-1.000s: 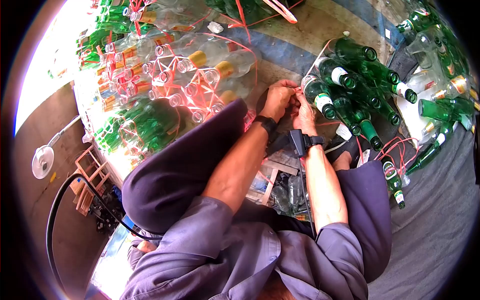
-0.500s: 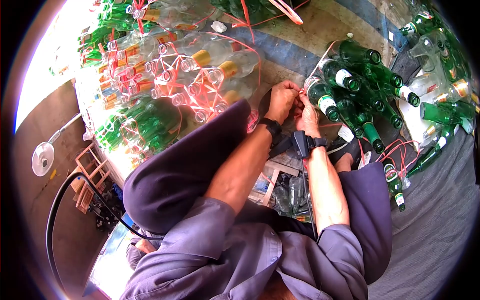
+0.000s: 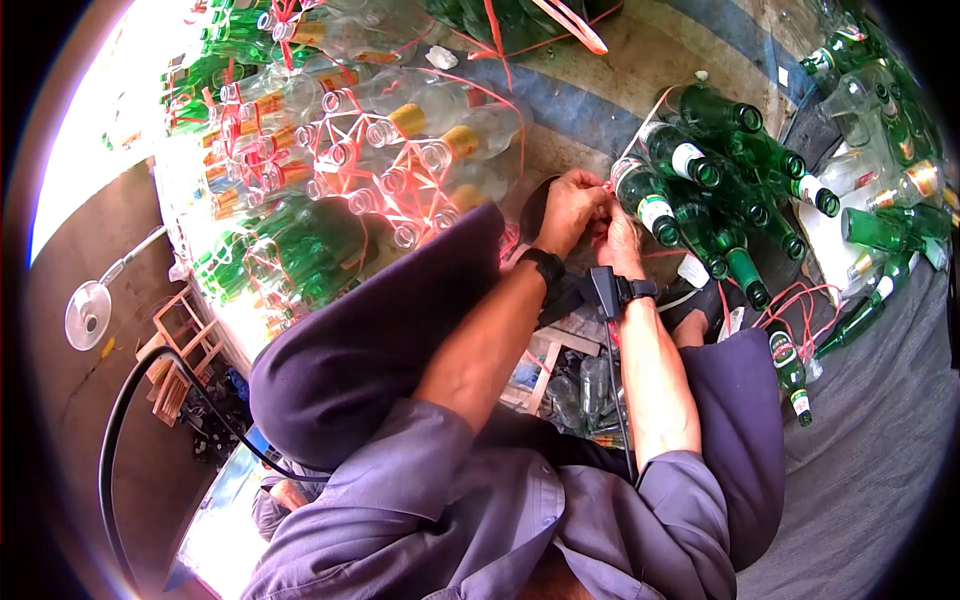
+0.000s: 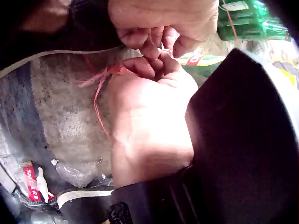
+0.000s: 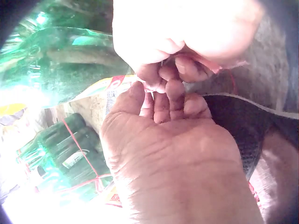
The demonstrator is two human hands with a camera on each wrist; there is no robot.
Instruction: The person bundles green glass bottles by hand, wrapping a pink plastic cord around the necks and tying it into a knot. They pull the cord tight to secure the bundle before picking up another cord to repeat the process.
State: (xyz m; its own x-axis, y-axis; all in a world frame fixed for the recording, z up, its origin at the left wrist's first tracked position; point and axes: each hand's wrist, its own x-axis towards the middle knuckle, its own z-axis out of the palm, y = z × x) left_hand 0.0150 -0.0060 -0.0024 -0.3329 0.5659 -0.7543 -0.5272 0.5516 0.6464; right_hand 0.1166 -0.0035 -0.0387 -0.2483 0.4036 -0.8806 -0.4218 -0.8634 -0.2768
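Soft, light pink string point(image 4: 99, 78) is pinched in the nearly closed fingertips of the left hand point(image 3: 570, 215) and right hand point(image 3: 622, 243), at nine o'clock beside green bottles point(image 3: 652, 195); their glass seems heavy, slippery, breakable, best held round the bodies.

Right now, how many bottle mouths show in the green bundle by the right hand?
9: three mouths nearest the right hand, three along the middle, three on the far side. The bundle may hide more.
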